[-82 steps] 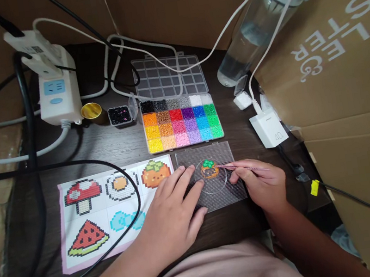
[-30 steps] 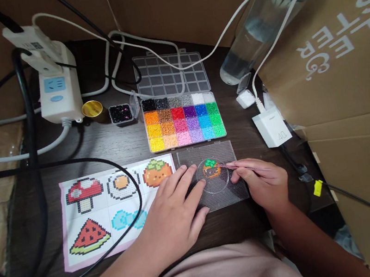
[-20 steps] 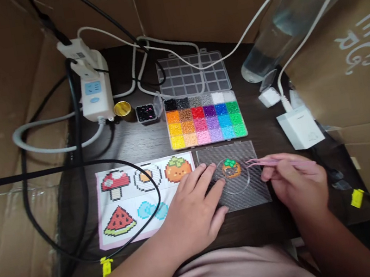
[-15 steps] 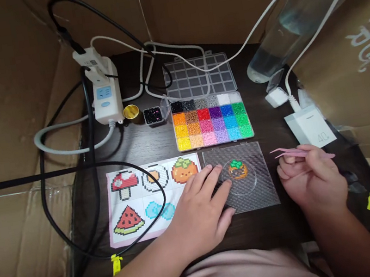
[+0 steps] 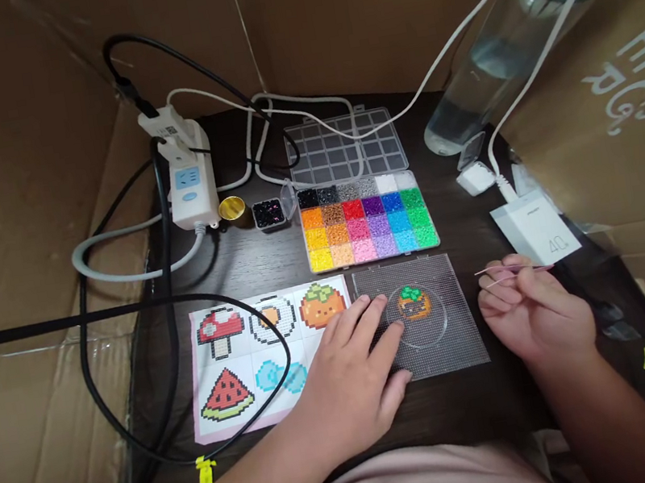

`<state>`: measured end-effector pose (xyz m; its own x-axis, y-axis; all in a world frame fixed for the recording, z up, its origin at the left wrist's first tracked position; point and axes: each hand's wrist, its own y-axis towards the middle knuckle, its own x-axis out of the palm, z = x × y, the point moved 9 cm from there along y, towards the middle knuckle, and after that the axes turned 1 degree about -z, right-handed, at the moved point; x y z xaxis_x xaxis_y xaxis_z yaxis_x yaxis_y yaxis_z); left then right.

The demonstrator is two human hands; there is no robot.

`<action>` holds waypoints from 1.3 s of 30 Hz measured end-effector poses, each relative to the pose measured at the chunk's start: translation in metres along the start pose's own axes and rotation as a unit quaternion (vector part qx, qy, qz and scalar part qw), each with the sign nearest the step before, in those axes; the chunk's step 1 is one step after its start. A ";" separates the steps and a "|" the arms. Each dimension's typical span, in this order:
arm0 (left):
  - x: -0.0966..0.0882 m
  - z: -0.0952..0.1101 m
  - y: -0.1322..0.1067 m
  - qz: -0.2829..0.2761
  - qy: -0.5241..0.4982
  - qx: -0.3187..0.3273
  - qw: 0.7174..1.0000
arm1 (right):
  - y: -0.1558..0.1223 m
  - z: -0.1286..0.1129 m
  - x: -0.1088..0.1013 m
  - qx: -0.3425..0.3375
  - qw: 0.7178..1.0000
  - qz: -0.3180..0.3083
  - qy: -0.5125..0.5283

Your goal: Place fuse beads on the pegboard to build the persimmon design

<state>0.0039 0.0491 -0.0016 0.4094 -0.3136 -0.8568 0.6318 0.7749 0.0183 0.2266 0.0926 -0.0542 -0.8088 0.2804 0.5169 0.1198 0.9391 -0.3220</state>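
Note:
My left hand [image 5: 355, 367] lies flat with fingers spread, across the right side of the pattern sheet [image 5: 230, 431] and the left edge of the clear pegboard [image 5: 468, 349]. A transparent disc [image 5: 438, 333] rests on the board. On it, orange, brown and green fuse beads form a small persimmon [image 5: 415, 304], its lower middle still showing brown beads or a gap I cannot make out. To the right of the board, my right hand [image 5: 536, 314] is closed around pink tweezers [image 5: 508, 271], whose tips point left toward the board.
Behind the board stands a divided bead box [image 5: 368, 222] sorted by colour, its lid [image 5: 344, 148] folded back. Left of it are a small box of black beads [image 5: 269, 215] and a gold tin [image 5: 232, 208]. A power strip [image 5: 192, 189], looping cables, a white charger [image 5: 534, 228] and a bottle [image 5: 479, 70] surround these.
The view has shifted slightly. My right hand has turned the tweezers a little, and their two tips now appear apart. My left hand stays in place on the sheet and board.

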 end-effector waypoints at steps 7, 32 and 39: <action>0.000 0.000 0.000 0.001 0.004 0.002 1.000 | -0.002 -0.004 0.004 -0.028 0.999 -0.004 -0.031; -0.001 0.000 0.005 0.015 0.026 0.007 1.000 | -0.036 -0.020 0.053 -0.251 0.901 -0.032 -0.352; 0.000 0.000 0.005 0.015 0.025 0.009 1.000 | -0.037 -0.022 0.046 -0.258 0.896 -0.035 -0.360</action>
<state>0.0073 0.0530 -0.0008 0.3957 -0.2615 -0.8804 0.6308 0.7741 0.0536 0.1974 0.0751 -0.0006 -0.9644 0.1898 -0.1840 0.1532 0.9686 0.1960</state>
